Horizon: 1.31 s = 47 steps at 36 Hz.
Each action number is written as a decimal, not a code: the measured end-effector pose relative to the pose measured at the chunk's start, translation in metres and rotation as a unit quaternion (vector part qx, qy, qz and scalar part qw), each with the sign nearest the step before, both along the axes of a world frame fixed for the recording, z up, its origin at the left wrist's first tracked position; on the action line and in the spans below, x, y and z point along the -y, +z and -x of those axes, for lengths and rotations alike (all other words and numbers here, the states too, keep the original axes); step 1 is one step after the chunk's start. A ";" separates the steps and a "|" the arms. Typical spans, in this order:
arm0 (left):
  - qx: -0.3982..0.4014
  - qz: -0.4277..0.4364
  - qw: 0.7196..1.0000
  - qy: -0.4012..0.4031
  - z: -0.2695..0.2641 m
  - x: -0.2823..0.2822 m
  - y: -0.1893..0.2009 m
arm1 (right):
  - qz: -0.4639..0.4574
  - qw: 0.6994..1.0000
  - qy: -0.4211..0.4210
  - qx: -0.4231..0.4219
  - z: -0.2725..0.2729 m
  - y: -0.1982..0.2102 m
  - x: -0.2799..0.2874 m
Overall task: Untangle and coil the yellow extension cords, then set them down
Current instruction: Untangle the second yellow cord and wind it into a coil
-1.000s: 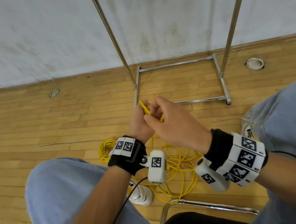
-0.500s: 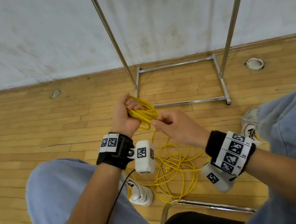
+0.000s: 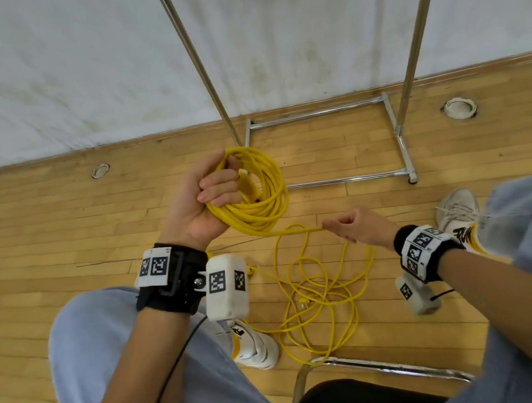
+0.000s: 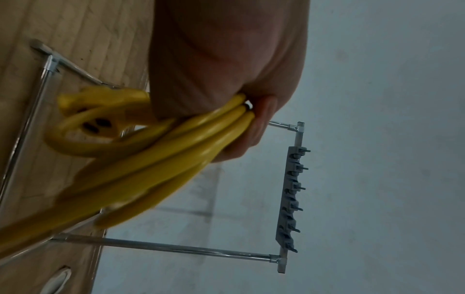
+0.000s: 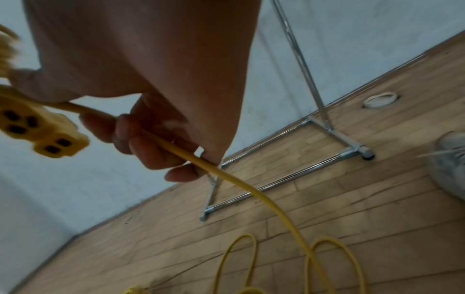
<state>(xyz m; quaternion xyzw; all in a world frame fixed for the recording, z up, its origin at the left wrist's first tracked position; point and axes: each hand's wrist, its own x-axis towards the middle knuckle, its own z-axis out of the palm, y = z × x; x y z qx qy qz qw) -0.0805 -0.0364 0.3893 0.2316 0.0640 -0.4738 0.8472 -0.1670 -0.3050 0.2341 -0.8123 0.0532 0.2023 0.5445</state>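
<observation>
My left hand (image 3: pixel 211 194) grips a coil of yellow extension cord (image 3: pixel 268 201), held up palm toward me, fingers curled round several loops (image 4: pixel 176 151). The cord's yellow socket end (image 3: pixel 248 186) hangs inside the coil and shows up close (image 4: pixel 100 111). One strand runs from the coil to my right hand (image 3: pixel 353 228), which pinches the cord (image 5: pixel 191 159) between thumb and fingers, lower and to the right. From there the cord drops to a loose yellow tangle (image 3: pixel 320 297) on the wooden floor between my feet. The socket block (image 5: pixel 42 131) also appears in the right wrist view.
I sit on a chair with a metal frame (image 3: pixel 383 366), knees at both sides. A chrome clothes rack (image 3: pixel 399 141) stands ahead against the grey-white wall. White shoes (image 3: pixel 253 343) flank the tangle. Round floor fittings (image 3: pixel 458 108) sit near the wall.
My hands have parted: the left rose with the coil, now wider and plainly looped, while the right slid down and to the right along the cord, drawing out a strand.
</observation>
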 end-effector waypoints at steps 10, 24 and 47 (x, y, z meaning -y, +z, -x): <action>0.072 -0.211 0.967 -0.126 0.018 0.019 -0.007 | 0.107 0.990 -0.087 0.010 -0.031 0.029 0.012; 0.133 -0.386 0.913 -0.011 0.054 0.072 -0.061 | -0.151 0.983 -0.076 -0.079 -0.041 0.123 -0.025; 0.140 -0.323 0.931 0.096 0.053 0.061 -0.055 | 0.087 0.963 0.004 0.253 0.040 0.133 -0.103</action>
